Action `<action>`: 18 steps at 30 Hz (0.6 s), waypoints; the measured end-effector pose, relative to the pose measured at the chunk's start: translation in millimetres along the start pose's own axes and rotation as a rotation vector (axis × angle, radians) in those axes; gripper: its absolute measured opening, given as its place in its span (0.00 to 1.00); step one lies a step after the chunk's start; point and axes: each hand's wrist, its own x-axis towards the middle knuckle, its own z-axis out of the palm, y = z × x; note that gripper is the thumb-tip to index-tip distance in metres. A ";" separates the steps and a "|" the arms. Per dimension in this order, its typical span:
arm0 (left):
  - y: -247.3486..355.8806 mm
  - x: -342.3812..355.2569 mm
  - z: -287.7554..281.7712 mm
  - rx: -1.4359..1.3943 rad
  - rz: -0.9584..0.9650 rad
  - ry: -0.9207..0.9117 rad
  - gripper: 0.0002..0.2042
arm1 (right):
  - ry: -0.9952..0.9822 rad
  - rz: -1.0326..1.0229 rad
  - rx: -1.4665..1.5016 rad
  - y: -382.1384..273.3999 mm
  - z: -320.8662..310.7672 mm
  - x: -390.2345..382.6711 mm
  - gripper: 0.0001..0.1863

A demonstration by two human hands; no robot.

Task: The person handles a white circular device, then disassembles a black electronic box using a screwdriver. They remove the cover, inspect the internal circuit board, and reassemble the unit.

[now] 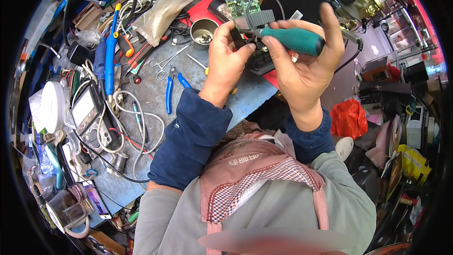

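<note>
Item: green circuit board (242,3) with a grey finned heat sink (257,19), held up above the far edge of the blue-grey workbench (151,95). The left hand (225,61) grips the assembly from below, fingers curled around its lower part. The right hand (306,54) is closed around the teal handle of a screwdriver (293,39), whose shaft points left to the heat sink; thumb and fingers hide part of the assembly underneath. Both forearms wear dark blue sleeve covers.

Beyond the board: a red mat (200,12) and a small metal cup (204,32) just left of the left hand.

On the workbench, left of the hands: scissors (165,60), blue-handled pliers (171,92), a small yellow-handled screwdriver (197,62). Further left: a blue-and-yellow soldering tool (110,52), red-handled tools, a crumpled clear plastic bag (160,15), tangled white cables (134,118).

Near the workbench's left edge: a multimeter (87,112), a white roll (51,106), a phone with lit screen (98,200), a roll of tape (75,226).

Right of the workbench, lower down: a red plastic bag (348,119), stacked boxes and devices.
</note>
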 end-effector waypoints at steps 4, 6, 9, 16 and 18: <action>-3.4 1.6 -0.5 0.022 0.024 0.016 0.28 | -0.015 -0.073 -0.079 2.5 2.7 -0.3 0.54; -2.0 1.3 -0.3 0.001 0.012 0.022 0.28 | 0.009 0.011 0.195 5.1 7.9 -1.7 0.54; -4.7 1.7 -1.3 0.092 0.050 0.022 0.27 | -0.008 0.024 0.225 2.8 8.6 -1.6 0.53; -7.9 4.7 -6.7 0.107 0.037 0.022 0.27 | -0.083 -0.119 -0.048 -4.0 9.4 -0.1 0.48; -12.9 5.7 -10.1 0.162 0.031 0.030 0.28 | -0.067 -0.178 -0.053 -9.7 -7.0 1.5 0.47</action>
